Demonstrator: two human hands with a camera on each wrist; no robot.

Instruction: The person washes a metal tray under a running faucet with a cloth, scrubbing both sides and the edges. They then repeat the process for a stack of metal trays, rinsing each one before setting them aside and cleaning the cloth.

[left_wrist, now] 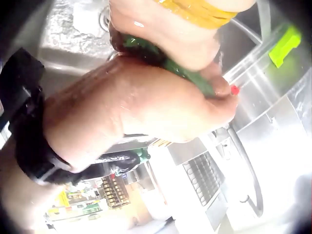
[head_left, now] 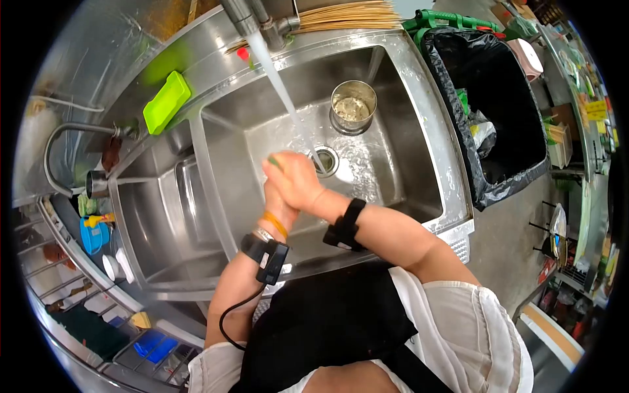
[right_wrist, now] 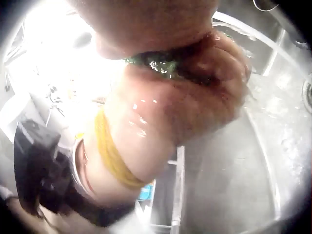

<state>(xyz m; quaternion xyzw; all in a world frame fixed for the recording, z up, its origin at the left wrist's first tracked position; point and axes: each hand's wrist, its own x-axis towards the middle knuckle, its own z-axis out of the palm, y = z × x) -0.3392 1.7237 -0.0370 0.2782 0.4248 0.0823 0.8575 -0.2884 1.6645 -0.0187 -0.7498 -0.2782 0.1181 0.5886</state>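
Observation:
Over the sink (head_left: 406, 150), both hands are clasped together around a wet, dark green wad (left_wrist: 195, 80). Its kind I cannot tell; the fingers hide most of it, and glossy green (right_wrist: 163, 66) shows between the palms. My right hand (head_left: 298, 180), its wrist in a black strap, lies on top with fingers curled over. Beneath is my left hand (head_left: 278, 203), with a yellow band (head_left: 275, 224) at the wrist. Both hands look wet. Beside them, a stream of water (head_left: 282, 85) runs from the faucet (head_left: 241, 18) toward the drain (head_left: 324, 160).
A round metal container (head_left: 354, 103) stands in the sink's back right. Left of this basin is a second basin (head_left: 154, 216), with a lime-green tray (head_left: 167, 103) on the ledge behind. Thin sticks (head_left: 347, 16) lie along the back. A black-lined bin (head_left: 485, 190) stands at the right.

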